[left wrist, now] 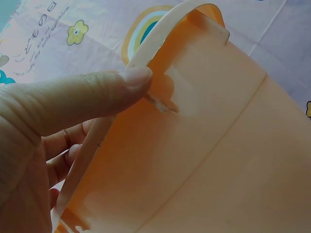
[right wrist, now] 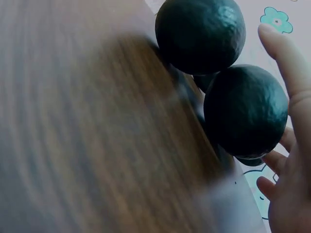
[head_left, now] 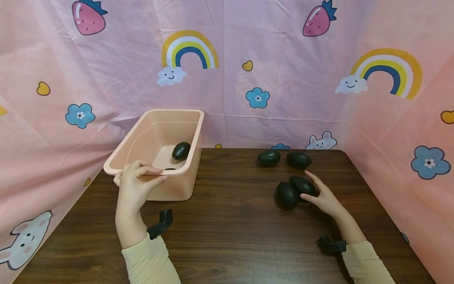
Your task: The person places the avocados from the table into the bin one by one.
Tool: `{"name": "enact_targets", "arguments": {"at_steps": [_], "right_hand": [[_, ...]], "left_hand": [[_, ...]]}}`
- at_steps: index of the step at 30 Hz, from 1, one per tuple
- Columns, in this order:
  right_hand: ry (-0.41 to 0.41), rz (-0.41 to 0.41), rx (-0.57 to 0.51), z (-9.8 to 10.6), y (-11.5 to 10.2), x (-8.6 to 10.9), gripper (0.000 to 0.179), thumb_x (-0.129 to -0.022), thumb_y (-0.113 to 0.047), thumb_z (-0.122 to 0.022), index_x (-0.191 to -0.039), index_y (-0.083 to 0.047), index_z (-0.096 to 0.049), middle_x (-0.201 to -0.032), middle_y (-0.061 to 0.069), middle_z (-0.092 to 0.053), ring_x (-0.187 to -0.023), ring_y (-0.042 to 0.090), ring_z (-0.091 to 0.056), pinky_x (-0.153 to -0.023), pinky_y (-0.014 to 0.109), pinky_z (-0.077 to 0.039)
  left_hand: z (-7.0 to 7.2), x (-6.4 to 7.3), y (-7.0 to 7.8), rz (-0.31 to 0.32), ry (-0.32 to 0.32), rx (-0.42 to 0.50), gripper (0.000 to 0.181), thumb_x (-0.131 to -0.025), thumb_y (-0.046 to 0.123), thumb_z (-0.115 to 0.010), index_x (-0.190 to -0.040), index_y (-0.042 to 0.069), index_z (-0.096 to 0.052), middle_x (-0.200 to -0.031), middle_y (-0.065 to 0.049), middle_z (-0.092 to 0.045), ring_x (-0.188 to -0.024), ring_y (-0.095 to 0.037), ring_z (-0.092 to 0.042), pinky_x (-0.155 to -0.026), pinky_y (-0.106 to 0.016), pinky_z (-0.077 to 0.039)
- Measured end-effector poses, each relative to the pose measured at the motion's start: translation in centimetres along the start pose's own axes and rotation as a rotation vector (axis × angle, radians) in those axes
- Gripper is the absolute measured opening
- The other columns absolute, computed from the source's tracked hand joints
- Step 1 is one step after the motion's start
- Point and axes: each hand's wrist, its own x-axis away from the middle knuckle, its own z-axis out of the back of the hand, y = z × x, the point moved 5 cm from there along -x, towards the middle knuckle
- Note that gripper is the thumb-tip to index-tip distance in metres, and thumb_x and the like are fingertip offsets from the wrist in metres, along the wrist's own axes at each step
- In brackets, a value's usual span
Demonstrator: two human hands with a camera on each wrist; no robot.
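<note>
My left hand (head_left: 136,183) grips the near rim of a peach plastic bin (head_left: 194,173), thumb outside and fingers over the edge. In the left wrist view the thumb lies against the bin's outer wall (left wrist: 209,145). Inside the bin rests a dark green avocado (head_left: 181,151), and a sliver of another dark thing shows behind the near rim. My right hand (head_left: 325,199) is spread around the right avocado (head_left: 302,185) of a near pair, thumb and fingers apart. The left avocado (head_left: 286,196) of that pair lies against it.
Two more avocados, one on the left (head_left: 268,157) and one on the right (head_left: 299,160), lie near the back edge of the brown wooden table (head_left: 227,236). A patterned pink cloth (head_left: 227,86) hangs behind and along both sides.
</note>
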Motion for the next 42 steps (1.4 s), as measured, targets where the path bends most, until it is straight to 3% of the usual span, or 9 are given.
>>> {"name": "enact_targets", "arguments": {"at_steps": [24,42], "right_hand": [[-0.007,-0.012,0.034,-0.3,1.1,-0.1,0.078,-0.089,-0.021,-0.070,-0.151,-0.011,-0.025,-0.149,0.024,-0.026,-0.130,0.046,-0.029,-0.097,0.066,-0.026],[0.010,-0.012,0.074,-0.3,1.3,0.1,0.075,-0.086,-0.022,-0.073,-0.148,-0.011,-0.031,-0.142,0.024,-0.036,-0.122,0.044,-0.039,-0.092,0.062,-0.034]], "left_hand": [[0.0,-0.1,0.0,0.003,-0.005,-0.009,0.019,-0.065,0.005,-0.088,-0.080,0.005,-0.076,-0.088,-0.004,-0.059,-0.098,-0.017,-0.040,-0.091,-0.048,-0.005],[0.0,0.0,-0.1,0.005,-0.001,-0.005,0.019,-0.065,0.004,-0.088,-0.080,0.005,-0.076,-0.087,-0.005,-0.059,-0.098,-0.018,-0.039,-0.091,-0.046,-0.005]]}}
